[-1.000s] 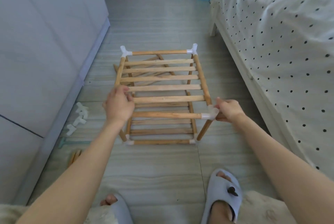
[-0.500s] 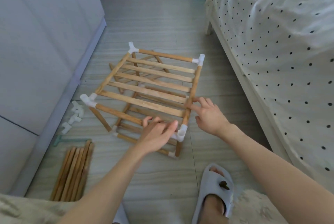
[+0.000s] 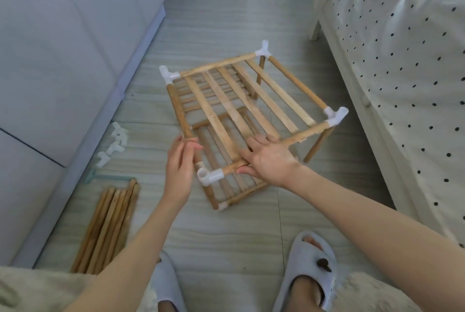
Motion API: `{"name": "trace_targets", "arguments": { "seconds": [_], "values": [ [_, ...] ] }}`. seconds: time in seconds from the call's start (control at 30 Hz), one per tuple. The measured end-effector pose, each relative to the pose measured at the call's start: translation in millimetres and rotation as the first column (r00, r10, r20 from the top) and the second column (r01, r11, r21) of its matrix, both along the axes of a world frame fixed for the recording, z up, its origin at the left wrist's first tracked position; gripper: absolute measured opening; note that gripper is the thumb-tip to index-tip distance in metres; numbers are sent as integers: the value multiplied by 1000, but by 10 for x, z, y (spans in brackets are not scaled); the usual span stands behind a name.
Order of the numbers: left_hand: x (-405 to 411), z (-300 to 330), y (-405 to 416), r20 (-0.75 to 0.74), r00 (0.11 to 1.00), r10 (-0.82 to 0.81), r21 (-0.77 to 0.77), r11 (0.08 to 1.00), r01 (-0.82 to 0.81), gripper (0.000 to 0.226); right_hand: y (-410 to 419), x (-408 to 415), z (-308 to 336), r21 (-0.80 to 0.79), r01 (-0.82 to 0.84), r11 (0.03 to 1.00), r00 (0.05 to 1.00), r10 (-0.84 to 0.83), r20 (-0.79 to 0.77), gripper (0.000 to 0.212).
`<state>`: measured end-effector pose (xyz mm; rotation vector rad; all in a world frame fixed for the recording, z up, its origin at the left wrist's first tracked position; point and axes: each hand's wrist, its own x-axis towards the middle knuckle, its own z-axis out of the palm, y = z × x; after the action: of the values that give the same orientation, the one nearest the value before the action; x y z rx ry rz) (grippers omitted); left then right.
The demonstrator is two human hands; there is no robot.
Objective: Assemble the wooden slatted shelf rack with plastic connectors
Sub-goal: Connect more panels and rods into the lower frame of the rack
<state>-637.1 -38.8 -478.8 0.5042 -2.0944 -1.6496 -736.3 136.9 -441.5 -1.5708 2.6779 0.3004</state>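
Observation:
The wooden slatted rack (image 3: pixel 251 100) stands on the floor, two tiers high, turned at an angle, with white plastic connectors at its corners. The nearest top connector (image 3: pixel 208 177) lies between my hands. My right hand (image 3: pixel 266 160) grips the near top rail just right of that connector, thumb under the rail and fingers over the slats. My left hand (image 3: pixel 181 168) is blurred; its fingers are stretched out against the left side rail beside the connector.
Several loose white connectors (image 3: pixel 114 145) and a teal tool (image 3: pixel 110 178) lie by the grey cabinet (image 3: pixel 63 47) on the left. A bundle of wooden rods (image 3: pixel 108 226) lies near my left foot. The dotted bed (image 3: pixel 402 60) borders the right. My slippers (image 3: pixel 309 269) are below.
The rack has been swung round on the floor, so another corner now faces me. Both hands shifted along the rails to that near corner.

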Motion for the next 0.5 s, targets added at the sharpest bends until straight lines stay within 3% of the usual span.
{"name": "trace_targets", "arguments": {
  "seconds": [0.17,0.3,0.5],
  "values": [
    [-7,-31,98,-31,993,118,100,988,-114,27,-228,67,-144,-144,-50,988,999,53,13,57],
    [-96,-147,-86,-71,977,199,-20,979,-201,32,-352,82,-197,-227,-64,972,997,71,21,54],
    [-224,-156,-142,-182,949,259,58,966,-253,34,-402,97,-290,-422,-91,902,994,54,-97,49]
  ]
}}
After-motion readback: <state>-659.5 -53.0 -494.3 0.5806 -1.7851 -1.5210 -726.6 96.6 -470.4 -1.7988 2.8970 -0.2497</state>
